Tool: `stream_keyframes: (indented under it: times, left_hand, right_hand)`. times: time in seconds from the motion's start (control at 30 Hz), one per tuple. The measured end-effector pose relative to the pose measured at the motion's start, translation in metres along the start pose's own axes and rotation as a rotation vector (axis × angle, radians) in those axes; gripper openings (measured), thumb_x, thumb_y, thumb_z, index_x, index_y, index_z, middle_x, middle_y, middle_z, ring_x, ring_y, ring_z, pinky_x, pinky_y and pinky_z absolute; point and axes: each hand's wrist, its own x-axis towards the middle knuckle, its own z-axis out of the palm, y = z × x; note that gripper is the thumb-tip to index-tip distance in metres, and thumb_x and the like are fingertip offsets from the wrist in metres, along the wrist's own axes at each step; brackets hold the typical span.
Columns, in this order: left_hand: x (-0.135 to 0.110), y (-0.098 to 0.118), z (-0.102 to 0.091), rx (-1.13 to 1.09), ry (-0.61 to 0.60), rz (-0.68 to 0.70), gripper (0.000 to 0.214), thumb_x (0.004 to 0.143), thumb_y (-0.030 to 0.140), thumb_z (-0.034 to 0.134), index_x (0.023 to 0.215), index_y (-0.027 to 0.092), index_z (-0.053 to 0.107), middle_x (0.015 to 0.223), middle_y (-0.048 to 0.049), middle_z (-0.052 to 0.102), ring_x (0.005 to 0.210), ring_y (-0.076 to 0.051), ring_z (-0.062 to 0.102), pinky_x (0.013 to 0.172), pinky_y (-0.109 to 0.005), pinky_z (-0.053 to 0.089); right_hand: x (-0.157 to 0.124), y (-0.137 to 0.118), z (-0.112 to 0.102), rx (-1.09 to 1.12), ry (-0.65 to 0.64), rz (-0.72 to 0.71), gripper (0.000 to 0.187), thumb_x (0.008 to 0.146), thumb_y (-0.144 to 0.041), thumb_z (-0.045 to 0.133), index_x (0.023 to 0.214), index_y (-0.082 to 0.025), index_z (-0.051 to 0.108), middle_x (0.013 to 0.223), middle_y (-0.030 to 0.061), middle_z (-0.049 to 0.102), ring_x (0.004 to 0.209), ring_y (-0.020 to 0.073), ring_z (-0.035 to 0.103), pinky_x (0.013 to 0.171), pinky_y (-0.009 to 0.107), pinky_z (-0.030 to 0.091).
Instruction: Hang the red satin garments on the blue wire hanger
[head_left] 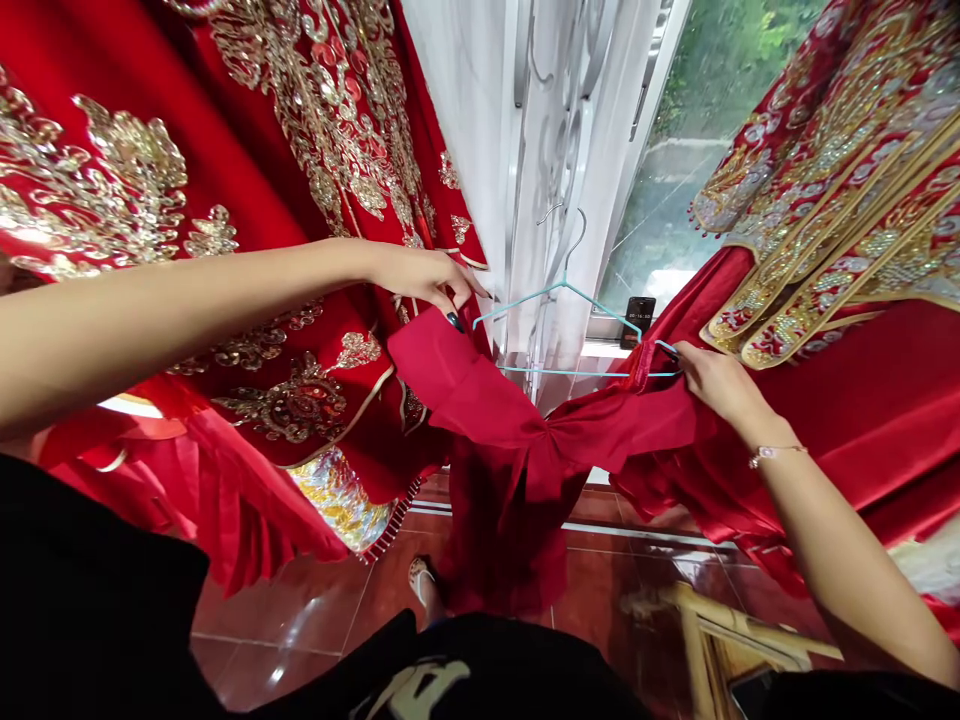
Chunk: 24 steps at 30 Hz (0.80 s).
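Note:
My left hand (424,280) pinches the upper edge of a plain red satin garment (480,390), with dark nail polish on its fingers. My right hand (720,385), with a thin bracelet (776,455) on the wrist, grips the garment's other side beside the end of a light blue wire hanger (570,371). The garment is spread between my hands, and its middle sags and hangs down in folds. The hanger's right end is inside the fabric, and its hook points up.
Red gowns with gold embroidery (262,130) hang left and right. Behind the hanger are a white curtain (465,130), a window (675,130) and a phone (638,322) on the sill. Below are a glossy red tile floor (292,610), a sandaled foot (420,585) and a wooden frame (720,640).

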Motion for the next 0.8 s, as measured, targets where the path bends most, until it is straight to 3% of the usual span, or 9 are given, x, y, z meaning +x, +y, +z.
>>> stream_keyframes:
  times: [0.1,0.23,0.37,0.5,0.63,0.8]
  left_hand:
    - [0.005,0.010,-0.004,-0.109,-0.165,0.091,0.036,0.095,0.048,0.054,0.090,0.021,0.077,0.107,-0.0102,0.074,0.100,-0.022,0.067,0.094,-0.035,0.048]
    - [0.008,0.011,0.000,-0.123,-0.220,0.097,0.041,0.094,0.053,0.050,0.093,0.022,0.077,0.082,-0.0085,0.073,0.080,-0.022,0.067,0.083,-0.032,0.051]
    - [0.000,0.013,0.006,-0.058,-0.274,0.107,0.045,0.098,0.053,0.044,0.091,0.022,0.076,0.071,-0.0042,0.068,0.067,-0.017,0.063,0.072,-0.028,0.051]
    - [-0.004,0.017,0.007,-0.079,-0.313,0.114,0.044,0.099,0.048,0.042,0.089,0.020,0.074,0.077,-0.0056,0.068,0.072,-0.017,0.062,0.074,-0.028,0.051]
    - [-0.004,0.009,0.010,-0.163,-0.238,0.076,0.043,0.095,0.049,0.046,0.079,0.019,0.073,0.099,-0.0113,0.069,0.086,-0.020,0.063,0.085,-0.031,0.051]
    - [-0.001,0.002,0.013,-0.247,-0.281,0.031,0.040,0.093,0.052,0.052,0.080,0.022,0.074,0.082,-0.0075,0.069,0.077,-0.021,0.062,0.084,-0.034,0.051]
  right_hand:
    - [-0.002,-0.003,-0.002,-0.012,-0.017,0.005,0.027,0.093,-0.022,0.037,0.101,-0.020,0.063,0.076,0.0115,0.070,0.065,0.0267,0.064,0.058,0.033,0.035]
    - [-0.005,-0.005,-0.001,0.004,-0.015,0.011,0.026,0.094,-0.023,0.038,0.100,-0.021,0.063,0.074,0.0103,0.068,0.064,0.0262,0.063,0.058,0.033,0.034]
    - [-0.008,-0.004,0.004,0.024,0.007,0.006,0.025,0.094,-0.023,0.038,0.099,-0.022,0.063,0.071,0.0090,0.066,0.063,0.0254,0.062,0.059,0.033,0.034]
    - [-0.008,-0.001,0.010,0.036,0.039,-0.015,0.029,0.094,-0.023,0.037,0.104,-0.021,0.064,0.070,0.0094,0.067,0.065,0.0267,0.062,0.060,0.033,0.035]
    - [-0.008,-0.002,0.012,0.038,0.023,-0.009,0.031,0.096,-0.027,0.035,0.103,-0.019,0.064,0.073,0.0114,0.068,0.065,0.0270,0.063,0.060,0.033,0.037]
    - [-0.011,-0.006,0.008,0.036,0.019,-0.021,0.033,0.098,-0.028,0.032,0.105,-0.020,0.063,0.076,0.0105,0.069,0.066,0.0257,0.064,0.060,0.032,0.038]
